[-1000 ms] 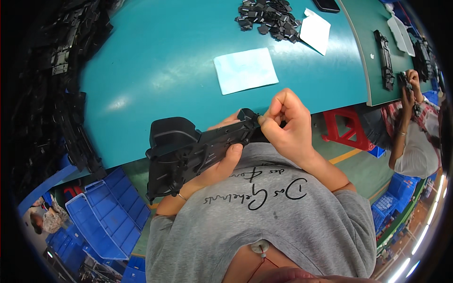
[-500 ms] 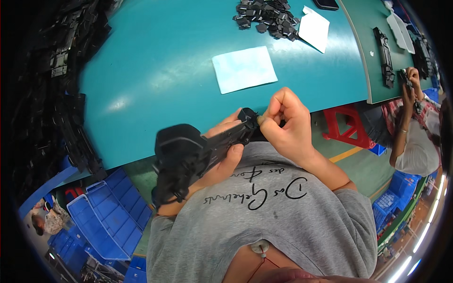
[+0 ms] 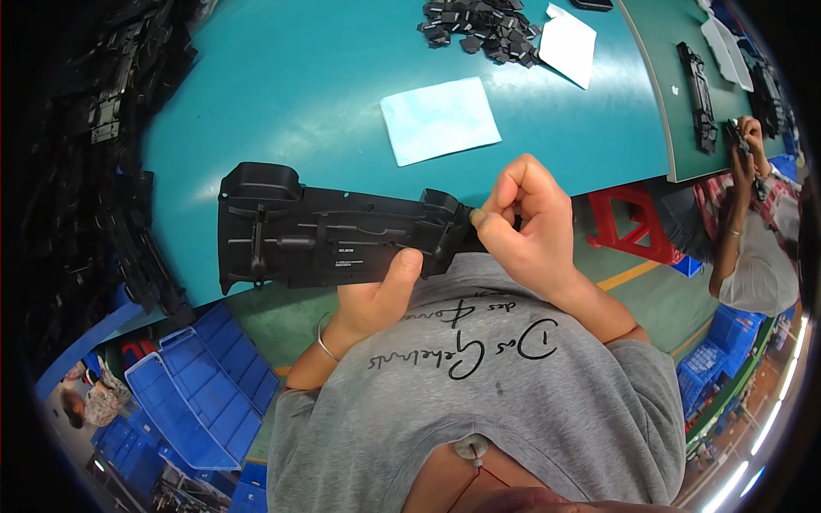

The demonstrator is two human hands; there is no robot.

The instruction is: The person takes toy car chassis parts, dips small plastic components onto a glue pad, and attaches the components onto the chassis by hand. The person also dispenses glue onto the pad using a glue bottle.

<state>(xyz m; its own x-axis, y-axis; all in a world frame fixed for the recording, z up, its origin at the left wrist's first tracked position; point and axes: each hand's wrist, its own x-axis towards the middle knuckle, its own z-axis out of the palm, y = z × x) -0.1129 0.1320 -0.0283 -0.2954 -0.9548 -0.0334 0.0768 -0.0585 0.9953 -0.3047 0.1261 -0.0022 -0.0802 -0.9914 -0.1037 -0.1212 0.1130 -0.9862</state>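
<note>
A black plastic toy car chassis (image 3: 342,239) is held up at the near edge of the table, its flat molded face toward me. My left hand (image 3: 380,291) grips it from below, thumb across the face and the other fingers hidden behind it. At the chassis's narrow right end, my right hand (image 3: 526,227) is closed in a pinch, fingertips right against the end. Whatever lies between those fingertips is too small or hidden to make out.
Ahead lie a pale blue sheet (image 3: 440,120), a pile of small black parts (image 3: 483,30) and a white sheet (image 3: 568,47). Black chassis parts (image 3: 128,214) are stacked at left. A red stool (image 3: 633,227) and another person's hand (image 3: 750,141) are at right; blue crates (image 3: 197,393) stand lower left.
My left hand has turned the chassis from edge-on and tilted to nearly level, so its broad face now shows. My right hand stays pinched at its right end, having shifted slightly right.
</note>
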